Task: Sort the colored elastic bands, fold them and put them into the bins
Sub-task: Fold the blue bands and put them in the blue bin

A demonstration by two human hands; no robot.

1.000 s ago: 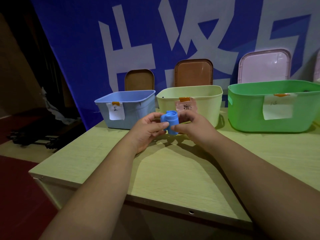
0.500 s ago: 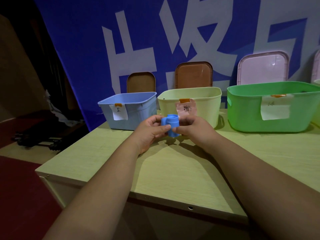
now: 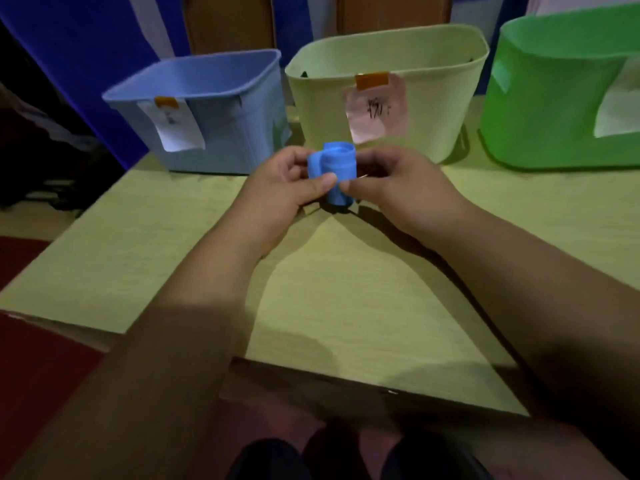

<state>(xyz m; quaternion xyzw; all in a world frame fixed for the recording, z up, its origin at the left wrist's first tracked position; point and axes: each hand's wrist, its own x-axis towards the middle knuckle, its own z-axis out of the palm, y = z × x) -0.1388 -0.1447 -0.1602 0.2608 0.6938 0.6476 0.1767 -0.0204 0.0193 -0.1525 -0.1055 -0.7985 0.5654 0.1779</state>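
A folded blue elastic band (image 3: 337, 169) is held above the table between both hands. My left hand (image 3: 280, 192) pinches its left side with thumb and fingers. My right hand (image 3: 391, 188) grips its right side, thumb on the front. Behind the hands stand three labelled bins: a blue bin (image 3: 221, 98) at the left, a pale yellow bin (image 3: 415, 64) in the middle and a green bin (image 3: 554, 98) at the right. The insides of the bins are mostly hidden.
The bins stand in a row at the back of a light wooden table (image 3: 346, 289). Its front edge lies close below my forearms. Brown lids (image 3: 228, 22) lean against a blue banner behind the bins. Red floor lies left of the table.
The camera has tilted down and come closer to the table. Both hands still hold the blue band, which looks folded a little tighter.
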